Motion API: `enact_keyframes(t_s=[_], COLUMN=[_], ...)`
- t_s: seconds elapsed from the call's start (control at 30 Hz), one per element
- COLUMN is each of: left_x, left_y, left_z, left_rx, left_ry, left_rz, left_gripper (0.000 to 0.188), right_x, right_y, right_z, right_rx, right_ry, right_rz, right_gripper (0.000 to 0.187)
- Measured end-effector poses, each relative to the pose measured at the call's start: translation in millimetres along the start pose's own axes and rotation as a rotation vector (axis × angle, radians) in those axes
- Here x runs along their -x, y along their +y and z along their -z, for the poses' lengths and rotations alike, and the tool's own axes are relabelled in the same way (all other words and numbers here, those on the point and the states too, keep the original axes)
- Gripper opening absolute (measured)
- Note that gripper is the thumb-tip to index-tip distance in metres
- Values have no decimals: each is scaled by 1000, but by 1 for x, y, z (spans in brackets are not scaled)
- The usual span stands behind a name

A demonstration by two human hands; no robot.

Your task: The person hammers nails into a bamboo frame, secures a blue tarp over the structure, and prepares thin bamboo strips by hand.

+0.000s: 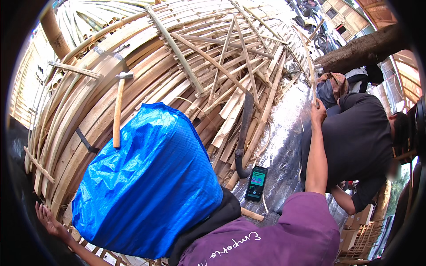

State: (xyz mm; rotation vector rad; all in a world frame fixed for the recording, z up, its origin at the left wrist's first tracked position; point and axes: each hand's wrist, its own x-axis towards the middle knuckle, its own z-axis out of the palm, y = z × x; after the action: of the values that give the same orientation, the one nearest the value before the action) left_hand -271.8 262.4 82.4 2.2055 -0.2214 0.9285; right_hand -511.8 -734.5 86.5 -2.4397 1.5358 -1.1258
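Note:
My right hand is raised at the right, its fingers closed round the lower end of a thin bamboo strip that points away from me. At the far lower left, my left hand has its fingers stretched out beside the ends of the long wooden strips, and nothing shows in its grasp. Blue plastic sheeting covers my lap. A hammer with a wooden handle rests between the sheeting and the wood. A dark curved blade lies on the bamboo pieces ahead of me.
Long curved bamboo strips and many split pieces spread ahead. A phone with a lit screen lies on silvery sheeting. A person in a dark shirt bends close at my right, below a thick log.

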Motion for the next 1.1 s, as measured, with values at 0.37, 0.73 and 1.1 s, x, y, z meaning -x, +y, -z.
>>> enact_keyframes(t_s=[0.37, 0.73, 1.1], left_x=[-1, 11, 13], left_y=[9, 2, 31], left_z=[-30, -19, -41], left_rx=[57, 96, 164], left_ry=[-160, -239, -218], left_rz=[49, 279, 255], left_gripper=[29, 29, 26], right_x=[-3, 48, 93], right_y=[-13, 83, -63], right_z=[-25, -31, -22], right_rx=[-12, 137, -129], right_ry=[-47, -89, -275], right_rz=[-68, -320, 210], right_gripper=[31, 24, 47])
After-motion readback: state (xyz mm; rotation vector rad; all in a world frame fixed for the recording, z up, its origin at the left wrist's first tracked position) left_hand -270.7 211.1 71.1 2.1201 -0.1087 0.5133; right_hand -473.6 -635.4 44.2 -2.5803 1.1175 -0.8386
